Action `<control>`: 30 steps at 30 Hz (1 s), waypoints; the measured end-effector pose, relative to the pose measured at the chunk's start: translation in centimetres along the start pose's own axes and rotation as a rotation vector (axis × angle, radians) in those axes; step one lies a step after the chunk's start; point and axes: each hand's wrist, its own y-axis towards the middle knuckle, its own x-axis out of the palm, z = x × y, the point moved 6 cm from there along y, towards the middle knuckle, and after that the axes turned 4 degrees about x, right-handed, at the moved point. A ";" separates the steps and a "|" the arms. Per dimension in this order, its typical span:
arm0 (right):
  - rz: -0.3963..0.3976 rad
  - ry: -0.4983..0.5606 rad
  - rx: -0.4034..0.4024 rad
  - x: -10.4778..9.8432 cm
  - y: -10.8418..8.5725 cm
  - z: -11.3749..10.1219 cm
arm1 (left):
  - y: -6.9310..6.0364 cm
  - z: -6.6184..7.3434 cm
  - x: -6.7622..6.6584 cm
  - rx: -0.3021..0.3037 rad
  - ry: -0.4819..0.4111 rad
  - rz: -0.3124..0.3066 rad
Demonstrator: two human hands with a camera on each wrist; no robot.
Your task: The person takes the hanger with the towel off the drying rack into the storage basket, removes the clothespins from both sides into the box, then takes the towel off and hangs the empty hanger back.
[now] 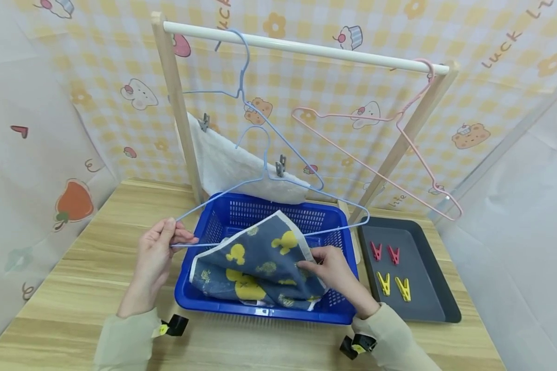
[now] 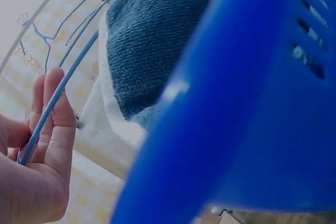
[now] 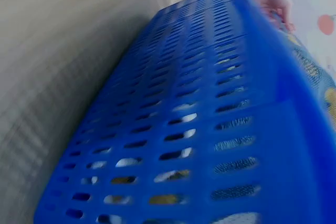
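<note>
My left hand [image 1: 155,250] pinches the left end of a light blue wire hanger [image 1: 213,198], held over the blue basket. A dark blue towel [image 1: 264,265] with yellow bear shapes and white edging covers the middle of the hanger's lower bar. Whether the cloth is folded over that bar, I cannot tell. The towel's right edge is gripped between thumb and fingers of my right hand [image 1: 331,268], and its lower part lies in the basket [image 1: 264,310]. In the left wrist view, the hanger's wire [image 2: 63,80] crosses the palm side of the fingers [image 2: 60,129].
A rack with a white rail [image 1: 306,47] stands behind, bearing another blue hanger [image 1: 283,139] and a pink hanger [image 1: 353,154]. A white cloth [image 1: 227,159] with grey clips hangs there. At right, a dark tray [image 1: 427,288] holds red pegs [image 1: 393,254] and yellow pegs [image 1: 403,289].
</note>
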 end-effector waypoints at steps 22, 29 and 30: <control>-0.122 -0.143 0.128 1.1 0.0 1.5 | 0.0 0.3 -0.1 0.016 -0.047 -0.029; -0.133 -0.176 0.166 1.2 -0.1 1.8 | -0.1 0.2 -0.2 0.014 -0.025 -0.040; -0.137 -0.181 0.173 1.2 -0.1 1.8 | -0.1 0.2 -0.1 0.016 -0.024 -0.045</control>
